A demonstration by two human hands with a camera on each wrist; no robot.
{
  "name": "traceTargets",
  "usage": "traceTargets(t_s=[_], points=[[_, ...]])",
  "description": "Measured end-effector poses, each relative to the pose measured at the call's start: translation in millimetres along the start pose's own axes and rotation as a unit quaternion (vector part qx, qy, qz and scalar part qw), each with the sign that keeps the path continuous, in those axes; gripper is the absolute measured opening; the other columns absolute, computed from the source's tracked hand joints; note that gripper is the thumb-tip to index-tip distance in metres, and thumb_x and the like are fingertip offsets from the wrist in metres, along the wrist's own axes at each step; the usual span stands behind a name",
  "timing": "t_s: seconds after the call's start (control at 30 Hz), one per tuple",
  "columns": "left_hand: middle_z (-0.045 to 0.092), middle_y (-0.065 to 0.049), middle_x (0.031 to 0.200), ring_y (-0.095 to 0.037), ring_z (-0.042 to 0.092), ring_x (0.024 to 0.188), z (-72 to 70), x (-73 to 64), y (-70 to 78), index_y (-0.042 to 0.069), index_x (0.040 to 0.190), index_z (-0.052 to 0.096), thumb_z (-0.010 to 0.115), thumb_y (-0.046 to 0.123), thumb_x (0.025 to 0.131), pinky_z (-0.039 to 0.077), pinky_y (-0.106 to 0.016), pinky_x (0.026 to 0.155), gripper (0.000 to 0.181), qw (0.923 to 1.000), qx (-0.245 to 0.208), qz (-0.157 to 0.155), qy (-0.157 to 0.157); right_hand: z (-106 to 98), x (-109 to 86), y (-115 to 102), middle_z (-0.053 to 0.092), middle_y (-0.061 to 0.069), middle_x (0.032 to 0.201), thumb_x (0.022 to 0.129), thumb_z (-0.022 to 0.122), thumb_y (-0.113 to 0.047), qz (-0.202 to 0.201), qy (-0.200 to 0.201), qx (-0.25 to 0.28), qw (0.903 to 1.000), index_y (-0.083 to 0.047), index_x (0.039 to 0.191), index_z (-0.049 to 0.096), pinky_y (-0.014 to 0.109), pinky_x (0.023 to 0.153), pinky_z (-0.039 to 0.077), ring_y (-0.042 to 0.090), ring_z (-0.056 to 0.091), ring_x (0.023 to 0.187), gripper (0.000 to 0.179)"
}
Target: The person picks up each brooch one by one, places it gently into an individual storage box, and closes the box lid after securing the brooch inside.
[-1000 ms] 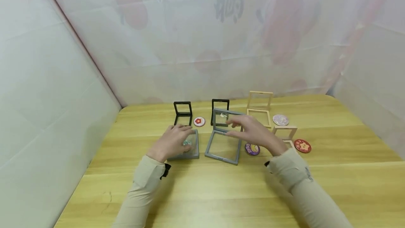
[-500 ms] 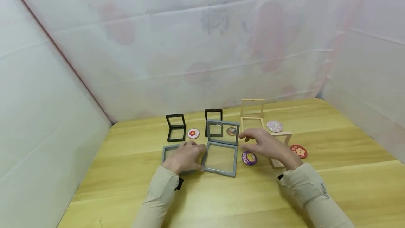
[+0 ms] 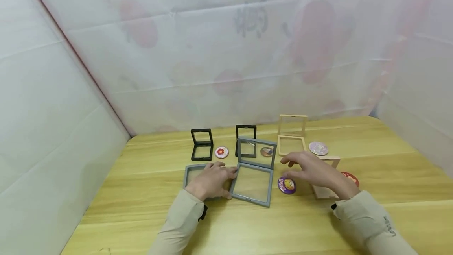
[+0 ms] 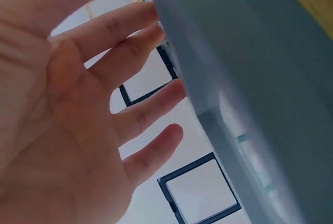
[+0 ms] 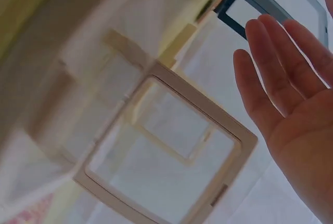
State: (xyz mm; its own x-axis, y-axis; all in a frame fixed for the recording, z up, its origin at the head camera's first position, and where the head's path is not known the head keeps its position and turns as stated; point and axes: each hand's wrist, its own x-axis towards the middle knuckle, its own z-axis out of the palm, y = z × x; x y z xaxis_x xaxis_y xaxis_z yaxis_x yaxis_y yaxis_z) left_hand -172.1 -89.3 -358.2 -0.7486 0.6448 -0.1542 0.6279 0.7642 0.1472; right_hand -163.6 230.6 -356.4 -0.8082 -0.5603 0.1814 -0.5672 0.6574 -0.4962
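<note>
My left hand (image 3: 212,180) lies over a flat grey display frame (image 3: 186,176) and hides much of it. Its index finger and thumb reach the left edge of a second grey display frame (image 3: 271,187), whose clear-windowed lid stands up. The left wrist view shows this hand's fingers (image 4: 151,107) spread and nearly straight, their tips at a grey edge. My right hand (image 3: 315,170) hovers with relaxed fingers, its thumb over a round purple badge (image 3: 287,185) with a yellow character. In the right wrist view it holds nothing, near a beige display frame (image 5: 208,108).
Two black display frames (image 3: 201,130) stand at the back beside a red-flower badge (image 3: 221,152). A yellowish frame (image 3: 293,115) and pale lilac badge (image 3: 318,148) sit back right. A red badge (image 3: 350,177) is partly behind my right wrist. White cloth walls (image 3: 226,70) enclose the table.
My left hand has moved right, from over the flat grey frame to the left edge of the upright-lidded one. My right hand has drawn back from that lid toward the purple badge.
</note>
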Motion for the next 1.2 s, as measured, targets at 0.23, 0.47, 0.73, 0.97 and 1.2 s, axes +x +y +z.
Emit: traceTargets(t_s=[0.23,0.47,0.73,0.97,1.2], points=[[0.05,0.001,0.152,-0.035,0.042,0.14,0.6,2.9,1.6,0.012,0.134,0.067,0.087,0.035,0.077,0.033,-0.053,0.114,0.065,0.9998,0.001,0.011,0.017,4.3,-1.4,3.2,0.071,0.014,0.112,0.093,0.075,-0.02,0.0,-0.024,0.002,0.9997,0.004,0.116,0.069,0.047,0.083,0.057,0.027,0.068,0.097,0.034],[0.056,-0.001,0.146,-0.035,0.049,0.135,0.8,-2.6,2.2,0.012,0.127,0.072,0.087,0.041,0.074,0.038,-0.053,0.111,0.062,0.9987,0.025,0.02,0.039,4.4,0.0,-2.2,0.071,0.013,0.112,0.088,0.08,-0.016,0.019,-0.041,-0.03,0.9985,0.003,0.115,0.069,0.045,0.083,0.057,0.027,0.068,0.097,0.035],[0.066,-0.002,0.133,-0.026,0.065,0.113,-4.6,-8.8,3.7,0.012,0.12,0.076,0.087,0.049,0.071,0.047,-0.051,0.102,0.062,0.9932,0.071,0.049,0.079,7.2,8.5,-13.9,0.067,0.005,0.107,0.083,0.083,-0.017,-0.006,-0.074,-0.056,0.9956,-0.002,0.109,0.07,0.04,0.08,0.055,0.022,0.063,0.095,0.033],[0.069,-0.001,0.129,-0.025,0.067,0.101,-9.3,-7.4,1.5,0.01,0.118,0.077,0.089,0.049,0.07,0.048,-0.05,0.1,0.062,0.9923,0.072,0.05,0.088,7.3,9.4,-15.1,0.056,-0.001,0.1,0.076,0.088,-0.023,-0.003,-0.088,-0.057,0.9945,-0.003,0.109,0.07,0.029,0.071,0.051,0.011,0.053,0.084,0.043],[0.067,0.002,0.131,-0.026,0.066,0.105,-8.2,-9.5,4.3,0.013,0.12,0.076,0.088,0.048,0.071,0.045,-0.051,0.103,0.061,0.9939,0.077,0.044,0.066,12.6,7.3,-14.1,0.056,-0.001,0.1,0.075,0.089,-0.024,0.001,-0.102,-0.066,0.9926,-0.004,0.11,0.069,0.032,0.075,0.053,0.013,0.056,0.087,0.046]])
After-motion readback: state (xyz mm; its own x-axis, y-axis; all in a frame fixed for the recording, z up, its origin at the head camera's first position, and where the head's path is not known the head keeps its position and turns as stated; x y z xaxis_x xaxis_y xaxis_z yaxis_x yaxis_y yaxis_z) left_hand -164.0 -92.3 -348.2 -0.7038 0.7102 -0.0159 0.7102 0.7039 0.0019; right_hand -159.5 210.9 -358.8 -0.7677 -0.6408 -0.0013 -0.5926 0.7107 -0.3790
